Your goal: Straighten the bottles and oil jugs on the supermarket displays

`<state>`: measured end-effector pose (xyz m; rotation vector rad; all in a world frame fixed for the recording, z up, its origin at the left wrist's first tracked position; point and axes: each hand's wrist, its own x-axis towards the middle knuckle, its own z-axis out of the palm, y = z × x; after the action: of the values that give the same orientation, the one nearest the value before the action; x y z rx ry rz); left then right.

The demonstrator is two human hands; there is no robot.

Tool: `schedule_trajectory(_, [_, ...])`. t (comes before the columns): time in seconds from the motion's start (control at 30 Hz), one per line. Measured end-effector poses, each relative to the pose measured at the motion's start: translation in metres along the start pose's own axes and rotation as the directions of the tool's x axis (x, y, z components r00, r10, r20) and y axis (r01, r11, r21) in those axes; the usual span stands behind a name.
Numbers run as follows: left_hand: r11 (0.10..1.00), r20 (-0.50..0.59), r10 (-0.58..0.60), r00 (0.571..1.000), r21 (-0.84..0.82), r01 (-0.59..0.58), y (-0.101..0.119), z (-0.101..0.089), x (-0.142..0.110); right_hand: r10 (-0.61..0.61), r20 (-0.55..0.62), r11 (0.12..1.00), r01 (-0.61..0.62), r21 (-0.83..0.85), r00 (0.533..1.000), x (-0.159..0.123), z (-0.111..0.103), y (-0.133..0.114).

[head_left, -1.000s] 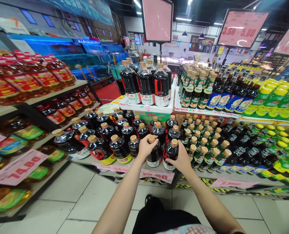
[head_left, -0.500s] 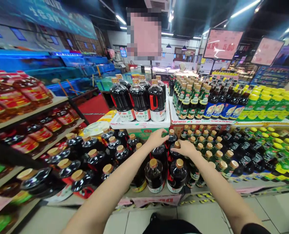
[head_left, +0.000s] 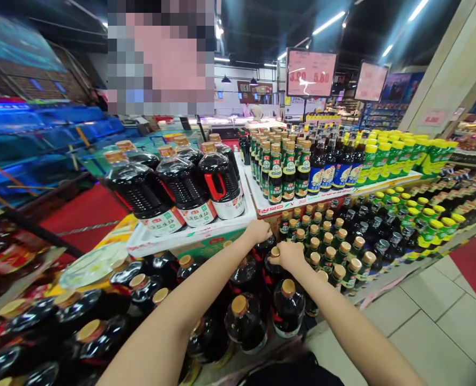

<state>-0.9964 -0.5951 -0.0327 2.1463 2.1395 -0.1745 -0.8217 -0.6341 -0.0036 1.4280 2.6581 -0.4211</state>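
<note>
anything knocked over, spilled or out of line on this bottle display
Nothing stands out. The dark bottles on the lower shelf stand upright in rows, and no spill shows. The left hand and right hand each rest on a bottle cap further back. The jugs above sit level on their tray.

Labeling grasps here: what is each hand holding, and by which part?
The right hand has its grip on the cap of a dark soy sauce bottle. The left hand rests on top of another bottle behind; its hold is hidden.
</note>
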Motion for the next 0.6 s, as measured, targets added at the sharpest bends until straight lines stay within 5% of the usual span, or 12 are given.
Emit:
schedule_trajectory(0.23, [0.967, 0.03, 0.237, 0.971, 0.083, -0.239, 0.005, -0.014, 0.017, 0.034, 0.028, 0.997, -0.036, 0.068, 0.999, 0.005, -0.003, -0.004])
schedule_trajectory(0.6, [0.999, 0.006, 0.044, 0.999, 0.03, -0.044, 0.013, -0.002, 0.033, -0.01, 0.011, 0.999, 0.01, 0.048, 1.0, 0.008, 0.0, 0.008])
